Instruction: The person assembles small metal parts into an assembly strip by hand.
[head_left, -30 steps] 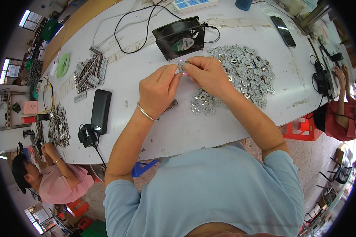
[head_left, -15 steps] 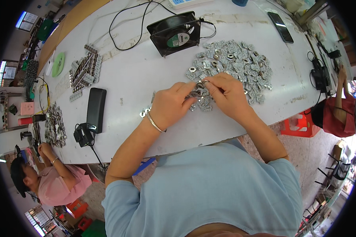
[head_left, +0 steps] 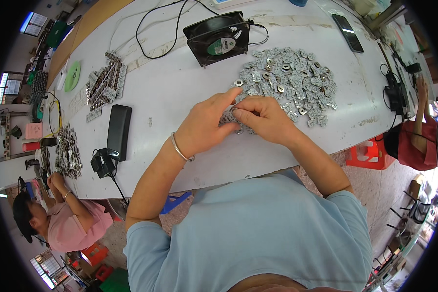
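My left hand [head_left: 202, 121] is above the table, thumb and forefinger spread apart; its other fingers are mostly hidden. Beside it, my right hand [head_left: 267, 119] pinches a small metal piece [head_left: 234, 110] between thumb and forefinger. Small grey metal parts [head_left: 226, 117] show between the two hands, and whether the left hand's hidden fingers touch them I cannot tell. Just beyond my right hand spreads a loose heap of small silvery metal parts [head_left: 297, 78], some with round or oval openings.
A black fan [head_left: 216, 39] stands beyond my hands. Metal strips [head_left: 107, 82] lie at the left, near a black power bank [head_left: 118, 131] and a black adapter [head_left: 102, 163]. A phone [head_left: 348, 33] rests far right. People sit at left [head_left: 78, 224] and right [head_left: 418, 141].
My left thumb and forefinger have spread apart. My right hand has shifted left and turned, its fingertips now nearer my left palm. The view has shifted slightly.
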Motion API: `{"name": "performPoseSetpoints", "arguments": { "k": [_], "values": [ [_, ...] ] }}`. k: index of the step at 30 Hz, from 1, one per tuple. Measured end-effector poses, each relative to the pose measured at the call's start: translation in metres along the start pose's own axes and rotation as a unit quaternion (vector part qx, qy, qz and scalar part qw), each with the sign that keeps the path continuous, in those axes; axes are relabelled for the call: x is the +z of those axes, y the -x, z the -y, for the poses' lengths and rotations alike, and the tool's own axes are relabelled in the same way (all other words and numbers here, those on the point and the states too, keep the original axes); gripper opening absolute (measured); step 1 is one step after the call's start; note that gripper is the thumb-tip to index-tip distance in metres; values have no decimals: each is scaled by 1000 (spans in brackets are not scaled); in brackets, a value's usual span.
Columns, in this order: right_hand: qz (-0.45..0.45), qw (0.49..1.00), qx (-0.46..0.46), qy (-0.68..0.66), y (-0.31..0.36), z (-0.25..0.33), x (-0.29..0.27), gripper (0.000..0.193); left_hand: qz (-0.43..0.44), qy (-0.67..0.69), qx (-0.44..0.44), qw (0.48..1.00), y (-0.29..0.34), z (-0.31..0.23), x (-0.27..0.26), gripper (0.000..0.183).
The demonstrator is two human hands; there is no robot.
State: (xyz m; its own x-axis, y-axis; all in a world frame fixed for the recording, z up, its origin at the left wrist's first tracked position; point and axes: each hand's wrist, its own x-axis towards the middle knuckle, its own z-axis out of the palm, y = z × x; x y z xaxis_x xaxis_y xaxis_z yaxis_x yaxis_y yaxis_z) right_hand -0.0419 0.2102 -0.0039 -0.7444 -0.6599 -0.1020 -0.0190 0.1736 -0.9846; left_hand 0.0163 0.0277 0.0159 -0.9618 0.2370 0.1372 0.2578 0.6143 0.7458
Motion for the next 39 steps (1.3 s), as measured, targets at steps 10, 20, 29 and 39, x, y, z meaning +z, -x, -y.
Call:
{"name": "performPoseSetpoints", "arguments": {
  "k": [10,20,29,39],
  "values": [
    [62,997,17,41,-11,8,-6,18,26,41,-30,998,-3,1,-2,66],
    [88,990,63,-90,-11,20,-12,18,195,211,-212,934,-3,9,-41,18],
    [39,992,67,-101,-17,10,-11,18,78,108,-62,989,0,28,-28,12],
    [-7,999,-5,49,-23,18,-7,19,-125,-217,126,960,1,18,-14,28]
  ]
}}
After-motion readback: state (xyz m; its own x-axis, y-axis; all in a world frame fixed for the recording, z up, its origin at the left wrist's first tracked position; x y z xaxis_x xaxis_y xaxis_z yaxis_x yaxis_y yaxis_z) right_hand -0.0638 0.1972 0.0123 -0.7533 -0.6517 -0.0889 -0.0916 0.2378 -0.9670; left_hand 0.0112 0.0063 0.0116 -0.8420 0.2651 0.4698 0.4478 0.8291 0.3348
